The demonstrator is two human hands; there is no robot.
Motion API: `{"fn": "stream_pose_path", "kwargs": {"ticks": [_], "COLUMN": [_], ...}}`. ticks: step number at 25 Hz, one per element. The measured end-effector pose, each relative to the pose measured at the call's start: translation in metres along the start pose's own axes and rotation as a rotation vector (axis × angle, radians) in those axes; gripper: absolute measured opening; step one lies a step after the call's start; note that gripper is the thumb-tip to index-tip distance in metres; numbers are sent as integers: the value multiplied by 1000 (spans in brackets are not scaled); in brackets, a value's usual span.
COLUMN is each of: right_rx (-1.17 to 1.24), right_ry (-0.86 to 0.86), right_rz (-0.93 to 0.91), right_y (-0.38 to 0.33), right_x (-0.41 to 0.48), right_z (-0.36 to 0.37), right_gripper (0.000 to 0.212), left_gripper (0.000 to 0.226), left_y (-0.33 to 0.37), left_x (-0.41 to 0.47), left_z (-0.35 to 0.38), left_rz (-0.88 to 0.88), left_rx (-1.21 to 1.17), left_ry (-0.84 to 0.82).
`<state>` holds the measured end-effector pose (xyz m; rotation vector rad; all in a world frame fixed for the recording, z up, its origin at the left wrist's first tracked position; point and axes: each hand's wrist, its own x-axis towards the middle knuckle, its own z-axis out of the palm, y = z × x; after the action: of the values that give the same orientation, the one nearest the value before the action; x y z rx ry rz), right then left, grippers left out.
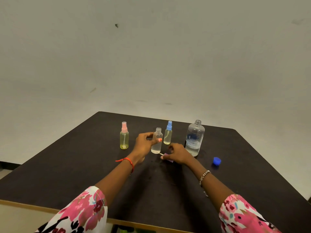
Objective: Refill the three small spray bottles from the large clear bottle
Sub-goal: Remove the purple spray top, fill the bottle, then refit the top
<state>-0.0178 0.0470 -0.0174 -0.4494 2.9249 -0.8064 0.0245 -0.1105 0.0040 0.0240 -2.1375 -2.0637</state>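
Note:
My left hand point(144, 143) grips a small clear bottle point(156, 145) with no top, upright on the dark table point(84, 165), with some clear liquid at its bottom. My right hand point(178, 153) rests on the table just right of it, closed on a purple spray cap point(168, 158) whose thin tube points toward the bottle's base. A pink-capped small bottle point(124, 136) stands to the left and a blue-capped one point(168, 133) behind. The large clear bottle point(194, 138) stands uncapped at the right, partly filled.
A blue screw cap point(217, 160) lies on the table right of the large bottle. The table's far edge meets a pale wall; its near edge runs below my sleeves.

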Motion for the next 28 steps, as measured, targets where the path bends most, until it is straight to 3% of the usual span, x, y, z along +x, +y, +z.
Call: {"fn": "stream_pose_path", "kwargs": {"ticks": [2,7,13,17,28], "right_rx": [-8,70,122,7,-207], "right_ry": [-27,11,273,404,268], "right_rz": [33,9,-102,-239,-324], "right_y": [4,1,-24,-48,-57], "right_x": [3,3,-7,-13,-15], "right_z": [5,-2,-65,-118,-146], "right_gripper": [46,21,21,20,28], "left_gripper": [38,39,39,41,41], "left_y": [0,1,4,8,17], "left_x": [1,0,-4,-8,-14], "left_z": [-3,-5,-3,2,3], "left_rz": [-6,-15,4,9,42], "left_rx": [4,3,12,24,31], "left_ry": [8,1,-14,-15,-13]}}
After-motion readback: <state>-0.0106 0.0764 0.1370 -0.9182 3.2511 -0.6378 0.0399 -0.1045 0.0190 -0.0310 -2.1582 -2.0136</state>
